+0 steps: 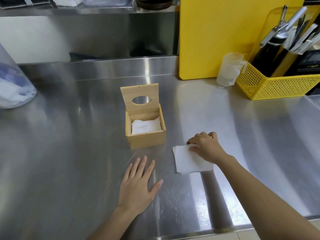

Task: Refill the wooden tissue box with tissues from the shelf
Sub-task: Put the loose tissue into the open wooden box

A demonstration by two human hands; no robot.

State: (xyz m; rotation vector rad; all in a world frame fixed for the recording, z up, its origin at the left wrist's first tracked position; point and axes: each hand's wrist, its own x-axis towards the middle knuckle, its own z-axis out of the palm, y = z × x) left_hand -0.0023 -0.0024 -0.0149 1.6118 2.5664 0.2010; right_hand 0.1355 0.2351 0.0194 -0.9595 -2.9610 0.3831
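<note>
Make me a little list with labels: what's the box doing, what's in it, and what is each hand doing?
box: wooden tissue box, lid flipped up
inside: white tissues
right hand: fingers on a loose tissue stack lying on the counter
left hand: flat on the steel counter, empty
behind: yellow basket, clear cup

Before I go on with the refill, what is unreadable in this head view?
- Depth of the white tissues inside the open wooden tissue box: box walls hide it.
- Shelf contents: cut off by the top edge.
- Right hand grip on the loose white tissue stack: fingertips curled under, hidden.
- Sheet count: too fine.
</note>
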